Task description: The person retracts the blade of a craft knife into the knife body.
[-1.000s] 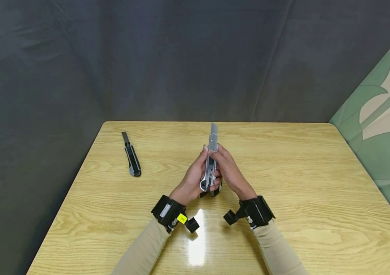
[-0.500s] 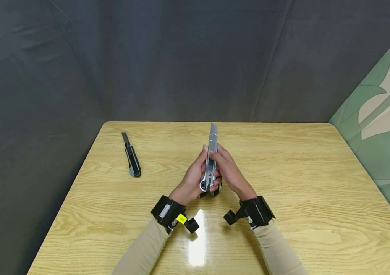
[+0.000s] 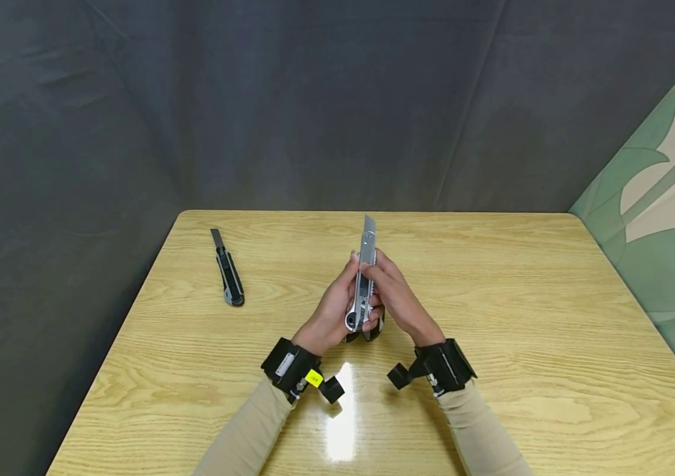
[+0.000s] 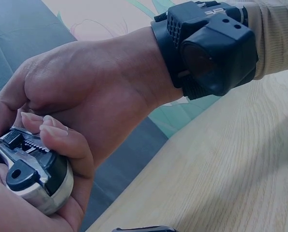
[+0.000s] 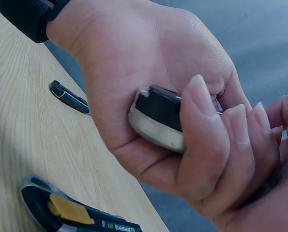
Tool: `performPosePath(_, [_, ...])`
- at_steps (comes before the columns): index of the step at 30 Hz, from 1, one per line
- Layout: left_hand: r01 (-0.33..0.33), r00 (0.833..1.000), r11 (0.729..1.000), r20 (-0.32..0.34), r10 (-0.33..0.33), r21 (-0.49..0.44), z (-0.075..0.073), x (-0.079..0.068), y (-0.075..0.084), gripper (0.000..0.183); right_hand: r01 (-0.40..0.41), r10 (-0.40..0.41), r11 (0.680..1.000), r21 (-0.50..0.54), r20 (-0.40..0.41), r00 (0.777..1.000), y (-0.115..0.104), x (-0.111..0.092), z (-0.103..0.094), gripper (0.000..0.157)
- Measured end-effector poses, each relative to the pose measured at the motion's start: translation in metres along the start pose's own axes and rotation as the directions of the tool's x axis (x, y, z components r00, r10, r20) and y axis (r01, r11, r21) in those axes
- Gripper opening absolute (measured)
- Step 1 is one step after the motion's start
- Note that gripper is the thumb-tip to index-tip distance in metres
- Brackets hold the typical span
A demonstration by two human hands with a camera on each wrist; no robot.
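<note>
A silver and black snap-off utility knife [image 3: 367, 246] is held between my hands, its blade pointing away from me. My left hand [image 3: 329, 311] wraps its fingers round the handle; the left wrist view shows the rounded butt of the handle [image 4: 39, 179] in the palm. My right hand [image 3: 404, 301] pinches the same knife from the right, with the thumb on the upper face near the slider and the index finger at the far side. Partly hidden below the hands lies another utility knife, which shows a yellow slider [image 5: 71, 209] in the right wrist view.
A black and grey utility knife [image 3: 230, 272] with its blade out lies on the left of the wooden table [image 3: 521, 297]. Behind the table hangs a dark cloth [image 3: 337, 106]. A green leaf-patterned surface [image 3: 670, 231] stands at the right.
The blade tip of the held knife stands slightly nearer to me than before. Both hands keep nearly the same place and grip.
</note>
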State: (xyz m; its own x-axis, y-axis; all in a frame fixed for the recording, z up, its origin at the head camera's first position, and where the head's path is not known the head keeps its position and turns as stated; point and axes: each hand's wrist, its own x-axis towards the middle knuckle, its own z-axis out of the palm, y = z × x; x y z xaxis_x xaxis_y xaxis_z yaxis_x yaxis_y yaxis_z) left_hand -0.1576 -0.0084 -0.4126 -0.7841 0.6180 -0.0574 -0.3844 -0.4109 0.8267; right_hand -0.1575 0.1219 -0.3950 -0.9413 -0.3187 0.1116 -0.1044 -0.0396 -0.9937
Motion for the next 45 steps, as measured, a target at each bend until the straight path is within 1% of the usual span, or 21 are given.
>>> performPosePath(8, [0.000,1.000,1.000,-0.001,0.000,-0.010,0.0003,-0.0009,0.0006,0.057,0.002,-0.002,1.000,0.014,0.019,1.000,-0.0005,-0.0002,-0.0002,0.025])
performPosePath(16, [0.029,1.000,0.999,0.010,-0.029,-0.021,-0.0003,-0.0026,0.0025,0.059,0.008,-0.008,1.000,0.020,0.018,1.000,0.0020,-0.0007,0.0002,0.024])
performPosePath(20, [0.025,1.000,0.999,0.016,-0.025,-0.026,-0.0013,-0.0030,0.0029,0.060,0.011,-0.012,1.000,0.017,0.010,1.000,0.0023,-0.0005,0.0014,0.023])
performPosePath(27, [0.035,0.999,0.999,0.017,-0.035,-0.022,-0.0017,-0.0036,0.0030,0.062,0.014,-0.015,1.000,0.022,0.026,1.000,0.0007,-0.0007,0.0012,0.024])
performPosePath(38, [0.007,1.000,1.000,0.010,-0.007,-0.020,-0.0018,-0.0031,0.0028,0.060,0.025,-0.026,1.000,0.013,0.047,0.999,0.0012,0.0000,0.0006,0.024])
performPosePath(45, [0.010,1.000,1.000,0.008,-0.010,-0.007,-0.0005,-0.0034,0.0037,0.059,0.021,-0.021,1.000,0.002,0.041,0.999,0.0018,-0.0009,-0.0002,0.025])
